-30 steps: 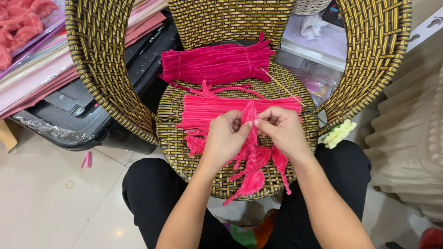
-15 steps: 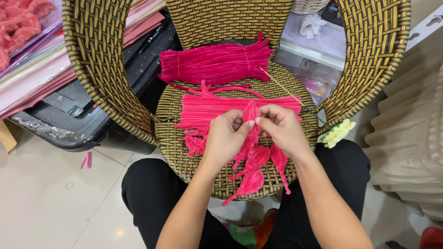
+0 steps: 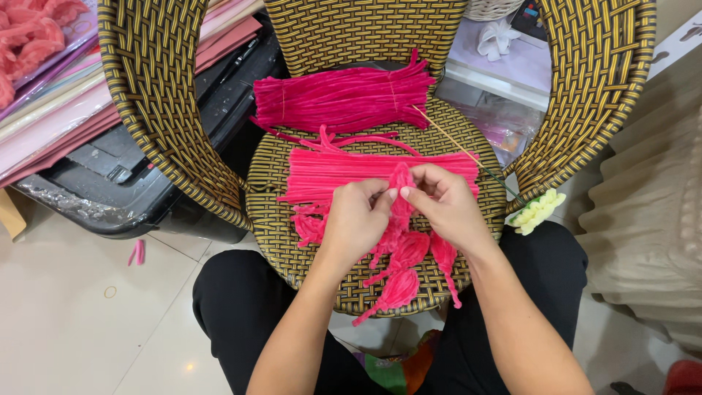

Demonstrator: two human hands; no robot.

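Observation:
My left hand (image 3: 356, 218) and my right hand (image 3: 444, 203) meet over the seat of a woven yellow-and-black chair (image 3: 292, 241). Both pinch the top of a pink twisted pipe-cleaner piece (image 3: 401, 257) whose looped petals hang down toward my knees. Under my hands lies a flat layer of loose pink pipe cleaners (image 3: 329, 172). A tied bundle of darker pink pipe cleaners (image 3: 340, 99) rests further back on the seat. A thin wooden stick (image 3: 453, 143) lies slanted at the right of the seat.
A small yellow fuzzy piece (image 3: 537, 211) sits by the chair's right arm. A black case (image 3: 124, 175) and stacked pink and cream sheets (image 3: 51, 117) lie on the left. A white fabric flower (image 3: 497, 36) rests on a pale box behind. A beige ribbed object (image 3: 651, 219) stands at right.
My hands have stayed over the same spot, fingers shifting slightly on the top of the pink piece. Nothing else has moved.

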